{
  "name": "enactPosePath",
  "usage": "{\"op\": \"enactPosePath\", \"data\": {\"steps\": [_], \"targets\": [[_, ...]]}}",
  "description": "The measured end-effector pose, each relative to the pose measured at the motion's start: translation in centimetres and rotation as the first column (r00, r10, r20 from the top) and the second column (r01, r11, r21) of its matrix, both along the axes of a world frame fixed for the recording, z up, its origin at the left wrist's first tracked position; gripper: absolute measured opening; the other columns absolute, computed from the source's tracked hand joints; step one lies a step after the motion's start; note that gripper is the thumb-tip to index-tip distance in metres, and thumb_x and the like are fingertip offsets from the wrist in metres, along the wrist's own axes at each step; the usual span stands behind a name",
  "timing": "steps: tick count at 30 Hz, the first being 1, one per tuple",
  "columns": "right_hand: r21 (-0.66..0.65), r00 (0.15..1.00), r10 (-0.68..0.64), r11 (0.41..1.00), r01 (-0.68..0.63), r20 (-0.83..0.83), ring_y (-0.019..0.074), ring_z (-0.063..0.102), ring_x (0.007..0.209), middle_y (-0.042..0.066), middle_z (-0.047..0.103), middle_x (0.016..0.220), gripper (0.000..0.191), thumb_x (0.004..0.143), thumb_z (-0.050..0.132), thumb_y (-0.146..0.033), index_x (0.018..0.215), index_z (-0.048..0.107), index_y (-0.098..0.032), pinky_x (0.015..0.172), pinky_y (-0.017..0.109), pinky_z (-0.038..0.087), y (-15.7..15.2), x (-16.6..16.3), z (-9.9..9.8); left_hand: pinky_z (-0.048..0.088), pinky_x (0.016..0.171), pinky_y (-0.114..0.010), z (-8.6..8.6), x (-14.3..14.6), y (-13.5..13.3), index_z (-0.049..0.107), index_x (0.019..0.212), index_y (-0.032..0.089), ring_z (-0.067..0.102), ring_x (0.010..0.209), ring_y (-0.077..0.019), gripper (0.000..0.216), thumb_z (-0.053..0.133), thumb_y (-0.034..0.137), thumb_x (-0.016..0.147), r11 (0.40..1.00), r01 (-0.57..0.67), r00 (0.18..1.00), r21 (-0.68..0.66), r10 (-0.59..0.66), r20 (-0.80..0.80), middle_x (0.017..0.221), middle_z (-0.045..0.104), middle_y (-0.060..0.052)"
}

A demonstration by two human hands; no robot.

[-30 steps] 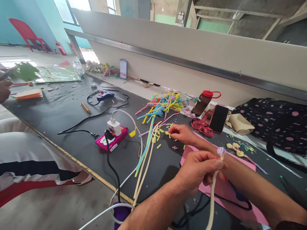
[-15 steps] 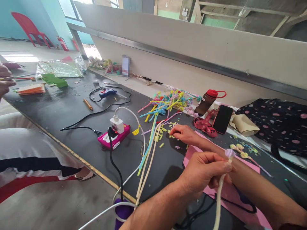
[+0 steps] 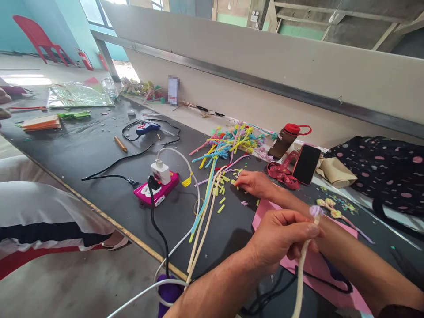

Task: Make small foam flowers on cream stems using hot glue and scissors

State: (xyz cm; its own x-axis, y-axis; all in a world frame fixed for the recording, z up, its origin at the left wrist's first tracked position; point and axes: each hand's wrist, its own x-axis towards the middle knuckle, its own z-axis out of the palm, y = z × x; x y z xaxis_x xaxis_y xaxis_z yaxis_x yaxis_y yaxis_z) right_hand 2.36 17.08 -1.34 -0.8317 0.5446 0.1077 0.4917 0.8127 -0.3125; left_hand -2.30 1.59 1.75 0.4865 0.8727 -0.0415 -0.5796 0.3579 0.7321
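My left hand (image 3: pixel 281 238) is closed around a cream pipe cleaner (image 3: pixel 300 282) with a small lilac bud (image 3: pixel 316 211) at its top, held upright over a pink sheet (image 3: pixel 265 210). My right hand (image 3: pixel 253 182) reaches across to the left, fingertips pinched together on the black table among several short yellow cut pieces (image 3: pixel 221 206). What the fingertips hold is too small to see. Long yellow, blue and cream pipe cleaners (image 3: pixel 205 198) lie just left of it, and a tangled colourful pile (image 3: pixel 232 141) lies behind.
A pink power strip (image 3: pixel 155 190) with a white charger and cables sits left of the pipe cleaners. A brown bottle (image 3: pixel 281 140), phone (image 3: pixel 306 164), red lanyard and dotted black bag (image 3: pixel 380 172) stand at the right. A glue gun (image 3: pixel 145 129) lies farther back. Another person's legs (image 3: pixel 49 212) and hand are at left.
My right hand has shifted slightly among the yellow pieces. The other person's hands have pulled back to the left edge and the green sheet now lies flat on the table.
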Motion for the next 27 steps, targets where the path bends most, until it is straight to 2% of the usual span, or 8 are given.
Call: {"op": "enactPosePath", "data": {"steps": [5, 11, 17, 22, 27], "targets": [[0.069, 0.997, 0.003, 0.998, -0.008, 0.077, 0.0151, 0.057, 0.076, 0.003, 0.062, 0.087, 0.013, 0.082, 0.052, -0.016, 0.083, 0.064, -0.021, 0.061, 0.022, 0.035, 0.0, -0.2, -0.4, 0.022, 0.034, -0.019, 0.0, 0.0, 0.0, 0.066, 0.07, 0.012, 0.037, 0.033, -0.0031, 0.024, 0.065, 0.035, 0.066, 1.0, 0.002, 1.0, -0.018, -0.003, -0.016, 0.05, 0.057, 0.002], [0.055, 0.992, -0.113, 0.992, 0.117, -0.061, 0.0153, 0.056, 0.072, 0.005, 0.062, 0.086, 0.018, 0.078, 0.049, -0.01, 0.088, 0.061, -0.018, 0.065, 0.025, 0.038, -0.6, 0.4, 0.7, 0.021, 0.034, -0.019, 0.1, -0.1, 0.1, 0.066, 0.069, 0.012, 0.035, 0.032, -0.0027, 0.021, 0.065, 0.033, 0.067, 0.999, -0.031, 0.999, -0.021, 0.03, -0.009, 0.049, 0.057, 0.002], [-0.149, 0.953, -0.187, 0.977, 0.154, -0.239, 0.0135, 0.06, 0.077, 0.002, 0.066, 0.087, 0.016, 0.075, 0.055, -0.012, 0.087, 0.064, -0.018, 0.07, 0.024, 0.044, -1.8, 3.1, 2.6, 0.019, 0.034, -0.018, 0.3, -0.2, 0.5, 0.064, 0.07, 0.012, 0.034, 0.033, -0.0021, 0.024, 0.067, 0.036, 0.067, 0.989, -0.137, 0.99, -0.05, 0.134, -0.054, 0.051, 0.056, 0.002], [-0.323, 0.854, -0.372, 0.91, 0.259, -0.363, 0.0106, 0.056, 0.059, 0.0, 0.064, 0.07, 0.012, 0.077, 0.057, -0.024, 0.08, 0.065, -0.016, 0.054, 0.021, 0.043, -3.4, 6.4, 3.4, 0.018, 0.034, -0.017, 0.1, -0.5, 1.3, 0.063, 0.074, 0.013, 0.034, 0.034, -0.0019, 0.026, 0.068, 0.039, 0.068, 0.965, -0.248, 0.965, -0.085, 0.237, -0.116, 0.053, 0.057, 0.003], [-0.438, 0.729, -0.538, 0.826, 0.355, -0.424, 0.0081, 0.046, 0.048, -0.003, 0.055, 0.06, 0.016, 0.078, 0.056, -0.032, 0.08, 0.062, -0.017, 0.042, 0.019, 0.036, -7.2, 10.5, 4.6, 0.018, 0.035, -0.015, -0.1, -0.6, 1.7, 0.061, 0.074, 0.014, 0.033, 0.036, -0.0013, 0.029, 0.071, 0.04, 0.065, 0.945, -0.298, 0.952, -0.137, 0.285, -0.108, 0.054, 0.056, 0.004]]}}
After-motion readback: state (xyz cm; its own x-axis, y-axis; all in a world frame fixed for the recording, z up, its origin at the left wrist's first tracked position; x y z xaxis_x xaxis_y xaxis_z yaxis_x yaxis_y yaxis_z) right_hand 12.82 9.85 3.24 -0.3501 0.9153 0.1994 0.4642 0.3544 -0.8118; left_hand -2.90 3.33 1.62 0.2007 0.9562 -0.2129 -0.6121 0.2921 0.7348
